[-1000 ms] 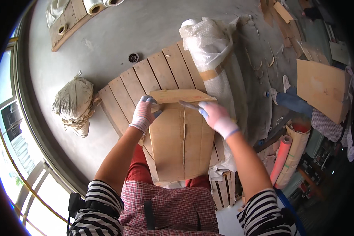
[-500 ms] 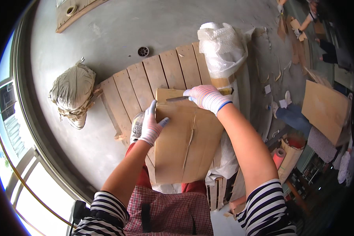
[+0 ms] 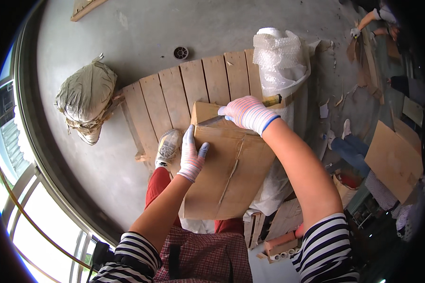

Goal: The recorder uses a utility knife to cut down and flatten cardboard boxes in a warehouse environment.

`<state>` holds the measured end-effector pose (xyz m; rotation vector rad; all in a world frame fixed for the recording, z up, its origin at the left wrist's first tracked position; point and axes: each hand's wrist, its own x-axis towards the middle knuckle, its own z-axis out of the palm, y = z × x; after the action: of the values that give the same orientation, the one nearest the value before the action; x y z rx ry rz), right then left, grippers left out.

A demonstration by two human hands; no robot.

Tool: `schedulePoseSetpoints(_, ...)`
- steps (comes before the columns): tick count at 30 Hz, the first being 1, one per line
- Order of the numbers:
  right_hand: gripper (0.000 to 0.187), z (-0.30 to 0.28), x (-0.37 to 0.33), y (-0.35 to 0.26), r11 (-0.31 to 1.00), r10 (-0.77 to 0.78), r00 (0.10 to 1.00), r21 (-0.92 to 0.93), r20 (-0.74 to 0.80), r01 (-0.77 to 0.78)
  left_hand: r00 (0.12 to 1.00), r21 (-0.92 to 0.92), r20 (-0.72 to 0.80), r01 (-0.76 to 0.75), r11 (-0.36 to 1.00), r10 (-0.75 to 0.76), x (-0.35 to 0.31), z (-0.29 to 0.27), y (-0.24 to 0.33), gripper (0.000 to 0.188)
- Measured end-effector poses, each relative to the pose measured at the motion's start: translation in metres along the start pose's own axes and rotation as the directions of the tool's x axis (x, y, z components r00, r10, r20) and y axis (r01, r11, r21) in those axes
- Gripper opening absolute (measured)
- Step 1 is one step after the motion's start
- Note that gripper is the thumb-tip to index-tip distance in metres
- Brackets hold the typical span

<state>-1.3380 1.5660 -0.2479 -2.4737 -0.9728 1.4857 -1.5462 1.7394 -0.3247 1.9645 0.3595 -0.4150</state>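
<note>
A brown cardboard box point(image 3: 212, 174) stands in front of me, a string-like torn strip running down its near face. My left hand point(image 3: 191, 158), in a striped knit glove, lies on the box's left edge with fingers stretched out and thumb apart. My right hand point(image 3: 250, 113), gloved alike, is closed around a knife point(image 3: 211, 121). Its blade points left along the box's upper edge, with the tip close to the far left corner. The yellow and dark handle end sticks out to the right of my fist.
Under the box is a wooden slatted pallet point(image 3: 174, 89). A bubble wrap roll point(image 3: 281, 61) stands at its right, a covered bundle point(image 3: 87, 96) on the floor at left. Co-workers are at the right, one behind a large cardboard box point(image 3: 394, 158).
The knife blade has tilted, its tip now lower and nearer the box's left corner. My left hand has shifted slightly right and down with the view. The box appears tilted a little more.
</note>
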Motion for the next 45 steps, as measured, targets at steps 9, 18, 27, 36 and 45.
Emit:
schedulePoseSetpoints(9,0.019,-0.004,-0.001,-0.004,0.994,0.001,0.992,-0.109,0.123,0.012,0.995,0.077,-0.075,-0.061,0.995,0.067,-0.002,0.0,0.002,0.076)
schedulePoseSetpoints(18,0.023,-0.018,-0.011,0.018,0.952,0.081,0.964,-0.305,0.255,0.001,0.997,0.141,-0.059,-0.042,0.989,0.051,-0.003,0.001,-0.001,0.073)
schedulePoseSetpoints(27,0.027,0.002,-0.01,0.009,0.988,0.002,0.989,-0.154,0.151,0.021,0.995,0.188,-0.058,-0.067,0.98,0.079,-0.001,0.003,-0.003,0.076)
schedulePoseSetpoints(36,0.025,0.018,0.027,-0.025,0.976,-0.085,0.978,-0.181,0.191,0.12,0.996,0.194,-0.075,-0.041,0.98,0.056,0.003,0.01,-0.009,0.077)
schedulePoseSetpoints(45,0.026,-0.019,-0.016,0.042,0.902,0.077,0.948,-0.427,0.31,0.067,0.989,0.239,-0.093,-0.091,0.967,0.116,-0.002,0.006,-0.01,0.075)
